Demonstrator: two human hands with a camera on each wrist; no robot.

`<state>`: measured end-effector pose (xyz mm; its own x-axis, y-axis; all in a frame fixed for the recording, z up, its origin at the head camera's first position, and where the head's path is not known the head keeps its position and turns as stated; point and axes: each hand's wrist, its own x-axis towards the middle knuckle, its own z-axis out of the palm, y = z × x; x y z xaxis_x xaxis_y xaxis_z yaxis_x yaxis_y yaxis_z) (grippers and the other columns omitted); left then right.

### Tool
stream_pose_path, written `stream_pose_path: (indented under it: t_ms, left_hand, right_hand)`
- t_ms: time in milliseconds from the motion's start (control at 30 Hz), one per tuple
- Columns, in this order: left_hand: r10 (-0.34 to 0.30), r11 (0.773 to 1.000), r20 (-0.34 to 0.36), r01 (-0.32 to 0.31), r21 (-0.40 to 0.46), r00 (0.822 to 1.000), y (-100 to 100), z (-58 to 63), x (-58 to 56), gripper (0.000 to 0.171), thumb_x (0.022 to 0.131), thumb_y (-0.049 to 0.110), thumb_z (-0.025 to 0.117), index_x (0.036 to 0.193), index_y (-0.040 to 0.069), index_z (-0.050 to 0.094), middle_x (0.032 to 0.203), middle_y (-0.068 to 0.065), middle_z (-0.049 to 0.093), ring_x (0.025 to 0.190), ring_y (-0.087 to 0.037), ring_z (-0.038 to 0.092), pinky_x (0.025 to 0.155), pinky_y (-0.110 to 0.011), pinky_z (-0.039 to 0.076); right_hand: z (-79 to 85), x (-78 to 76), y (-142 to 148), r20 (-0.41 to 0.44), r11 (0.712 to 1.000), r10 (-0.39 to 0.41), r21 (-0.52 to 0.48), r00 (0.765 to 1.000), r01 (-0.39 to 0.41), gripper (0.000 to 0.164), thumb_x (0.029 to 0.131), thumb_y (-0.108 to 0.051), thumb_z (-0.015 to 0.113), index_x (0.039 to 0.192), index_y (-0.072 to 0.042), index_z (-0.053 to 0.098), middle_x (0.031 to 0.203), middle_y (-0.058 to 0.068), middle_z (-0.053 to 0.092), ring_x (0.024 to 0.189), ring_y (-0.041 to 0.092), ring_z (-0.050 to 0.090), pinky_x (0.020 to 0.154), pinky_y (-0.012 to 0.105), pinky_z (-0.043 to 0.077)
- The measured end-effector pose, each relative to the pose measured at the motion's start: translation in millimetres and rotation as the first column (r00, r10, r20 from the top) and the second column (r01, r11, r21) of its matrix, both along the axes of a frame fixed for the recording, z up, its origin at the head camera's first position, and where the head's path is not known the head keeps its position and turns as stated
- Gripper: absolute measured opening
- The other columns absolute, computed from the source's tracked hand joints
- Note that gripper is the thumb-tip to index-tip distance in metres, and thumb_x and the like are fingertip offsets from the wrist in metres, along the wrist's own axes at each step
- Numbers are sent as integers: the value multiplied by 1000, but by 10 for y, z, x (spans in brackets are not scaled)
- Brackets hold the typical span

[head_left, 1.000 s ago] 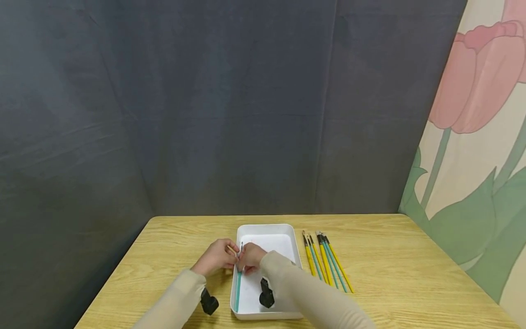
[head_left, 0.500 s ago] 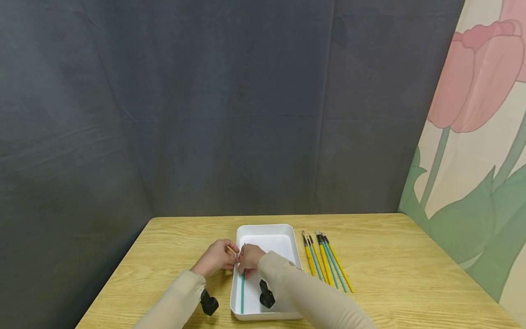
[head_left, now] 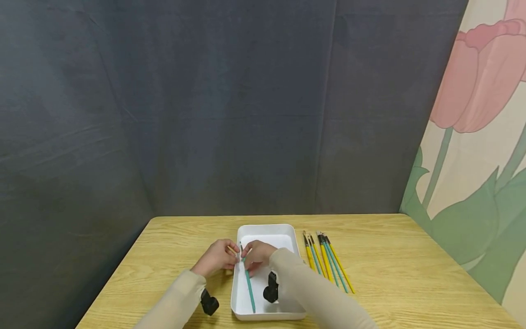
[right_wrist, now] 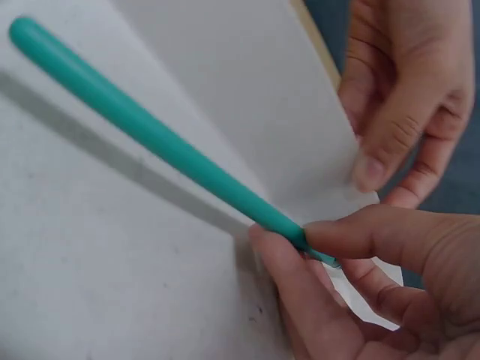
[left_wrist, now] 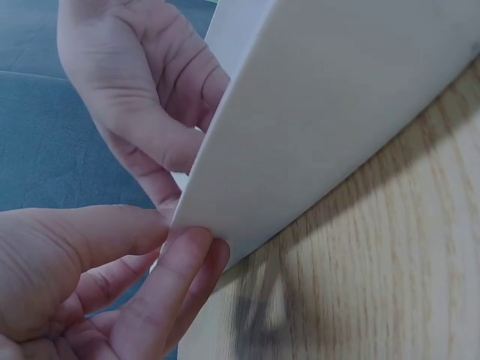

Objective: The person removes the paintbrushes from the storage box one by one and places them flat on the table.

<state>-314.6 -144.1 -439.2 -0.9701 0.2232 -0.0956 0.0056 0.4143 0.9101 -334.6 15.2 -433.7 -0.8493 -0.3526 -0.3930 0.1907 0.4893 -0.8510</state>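
Observation:
A teal-handled paintbrush (head_left: 250, 292) slants inside a white rectangular tray (head_left: 276, 241), close to its left wall. My right hand (head_left: 258, 255) pinches the brush near the front of its handle, between thumb and fingers. The right wrist view shows the rounded handle end (right_wrist: 67, 67) raised at upper left, with a shadow on the tray floor beneath it. My left hand (head_left: 217, 257) grips the tray's left wall at the rim, thumb on one side and fingers (left_wrist: 161, 289) against the outer face. The bristle end is partly hidden by my right fingers.
Several paintbrushes (head_left: 324, 262) with yellow and teal handles lie on the wooden table (head_left: 390, 269), just right of the tray. A dark cloth (head_left: 246, 114) hangs behind the table. A wall with painted tulips (head_left: 472, 87) stands at the right.
The teal paintbrush has come away from the tray's left wall, its handle end swinging right so it lies at a slant. My right hand has shifted slightly right; my left hand has stayed put.

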Motion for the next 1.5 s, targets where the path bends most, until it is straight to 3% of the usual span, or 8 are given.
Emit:
stream_pose_path:
  t_ms: [233, 400, 933, 1333, 1500]
  left_hand:
    - [12, 1000, 1, -12, -16, 1000, 22, 10, 16, 22, 79, -8, 69, 99, -7, 60, 77, -10, 56, 63, -15, 60, 61, -32, 58]
    - [4, 1000, -3, -4, -11, 1000, 33, 25, 32, 23, 80, -8, 69, 100, -9, 59, 76, -9, 56, 62, -15, 59, 60, -31, 58]
    - [23, 999, 10, -22, -40, 1000, 59, 64, 66, 24, 80, -6, 70, 101, -7, 59, 79, -10, 56, 64, -16, 59, 62, -33, 58]
    - [11, 999, 8, -11, -41, 1000, 25, 25, 22, 24, 80, -5, 71, 102, -7, 60, 79, -10, 55, 65, -16, 59, 61, -30, 57]
    - [9, 999, 9, -8, -36, 1000, 22, 39, 19, 24, 80, -6, 70, 102, -7, 59, 80, -10, 55, 65, -16, 59, 61, -30, 57]
  right_hand:
    - [48, -42, 184, 27, 993, 9, -119, 1000, -6, 35, 76, 17, 60, 107, 3, 58, 69, 5, 53, 57, 13, 53, 59, 26, 57]
    - [103, -56, 332, 31, 979, 32, -201, 999, -25, 41, 77, 16, 56, 117, 6, 53, 78, 5, 56, 64, 12, 53, 67, 31, 59]
    - [443, -52, 1104, 26, 958, 31, -287, 999, -22, 36, 88, 6, 60, 123, 1, 51, 98, 8, 56, 80, 16, 65, 82, 37, 58]
    - [482, -23, 1680, -25, 941, 31, -337, 999, -38, 47, 89, 3, 59, 132, 6, 41, 102, 6, 53, 81, 13, 61, 78, 30, 58]
    - [496, -31, 1938, -29, 937, 15, -348, 999, -25, 44, 91, 2, 57, 133, 5, 42, 100, 4, 54, 76, 9, 59, 74, 27, 57]
